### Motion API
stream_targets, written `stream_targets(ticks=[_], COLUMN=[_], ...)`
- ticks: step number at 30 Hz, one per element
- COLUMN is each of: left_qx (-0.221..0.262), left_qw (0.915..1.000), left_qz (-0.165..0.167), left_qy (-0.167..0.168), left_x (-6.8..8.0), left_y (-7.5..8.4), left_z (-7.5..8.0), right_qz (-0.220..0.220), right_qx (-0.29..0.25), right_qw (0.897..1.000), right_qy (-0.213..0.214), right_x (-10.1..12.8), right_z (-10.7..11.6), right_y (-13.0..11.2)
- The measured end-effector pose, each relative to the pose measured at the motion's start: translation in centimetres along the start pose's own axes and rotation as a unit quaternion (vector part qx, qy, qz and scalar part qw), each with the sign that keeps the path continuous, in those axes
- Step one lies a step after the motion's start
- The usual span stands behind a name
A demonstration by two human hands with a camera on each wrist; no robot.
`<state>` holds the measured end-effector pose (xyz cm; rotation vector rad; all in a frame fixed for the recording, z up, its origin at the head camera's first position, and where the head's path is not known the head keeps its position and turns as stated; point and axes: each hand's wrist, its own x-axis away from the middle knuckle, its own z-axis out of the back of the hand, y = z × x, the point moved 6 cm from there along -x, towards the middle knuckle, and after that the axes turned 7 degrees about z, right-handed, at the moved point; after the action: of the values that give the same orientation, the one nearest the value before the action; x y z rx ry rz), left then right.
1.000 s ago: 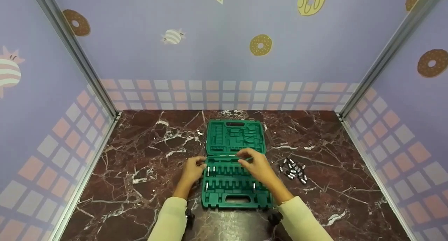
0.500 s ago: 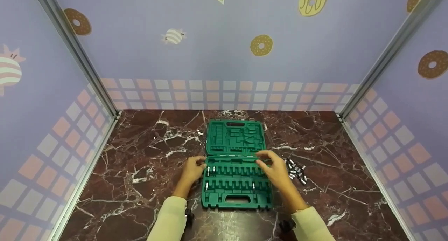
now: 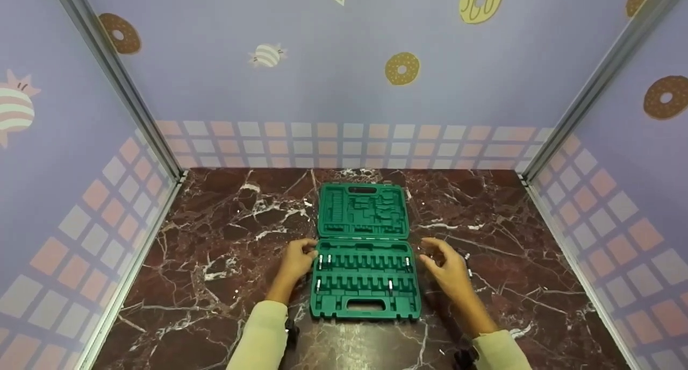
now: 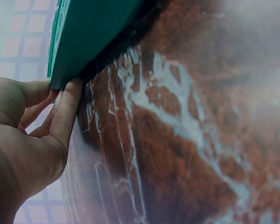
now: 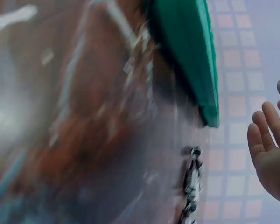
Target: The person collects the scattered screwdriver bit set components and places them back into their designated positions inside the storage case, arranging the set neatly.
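Note:
A green plastic socket case [image 3: 352, 293] lies unfolded on the table, its lid [image 3: 365, 208] away from me. Several metal sockets stand in its slots: two at upper left, an upper-right socket [image 3: 408, 262], one at lower left and one at lower right. My left hand [image 3: 295, 260] pinches the case's left edge, thumb on one side and fingers on the other in the left wrist view. Off the case's right side hovers my right hand [image 3: 450, 268], fingers bent loosely with nothing between them. It mostly hides a pile of loose sockets [image 5: 192, 179].
The case rests on a dark red marbled table [image 3: 242, 305]. Patterned panels rise at the back, such as the lilac wall [image 3: 333, 90], and on both sides. Most slots in the case's two rows are bare.
My right hand has moved right, from above the case's upper row to over the loose sockets. This uncovers the upper-right socket. The left hand has stayed at the case's edge.

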<state>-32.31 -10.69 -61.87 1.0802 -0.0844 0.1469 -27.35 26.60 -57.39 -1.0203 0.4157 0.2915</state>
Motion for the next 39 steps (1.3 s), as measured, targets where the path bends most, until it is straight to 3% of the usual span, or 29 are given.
stream_targets(ticks=[12, 20, 24, 31, 39], left_qx=[-0.012, 0.019, 0.007, 0.002, -0.002], left_qw=[0.9997, 0.9998, 0.9999, 1.0, 1.0], left_qz=[-0.015, -0.008, -0.009, -0.002, -0.001], left_qy=[0.014, -0.002, 0.001, 0.007, 0.003], left_x=[0.1, 0.1, 0.1, 0.1, 0.2], left_y=[0.3, 0.2, 0.3, 0.1, 0.2], left_z=[0.2, 0.2, 0.1, 0.2, 0.1], right_qz=[-0.013, -0.08, -0.117, -0.172, -0.194], right_qx=[0.104, 0.112, 0.128, 0.132, 0.167], right_qw=[0.994, 0.988, 0.982, 0.975, 0.967], right_qy=[0.037, 0.064, 0.074, 0.041, -0.009], right_x=[1.8, 2.4, 3.0, 3.8, 4.2], right_z=[3.9, 6.2, 7.3, 8.2, 8.3], right_y=[3.0, 5.2, 6.4, 8.1, 8.8])
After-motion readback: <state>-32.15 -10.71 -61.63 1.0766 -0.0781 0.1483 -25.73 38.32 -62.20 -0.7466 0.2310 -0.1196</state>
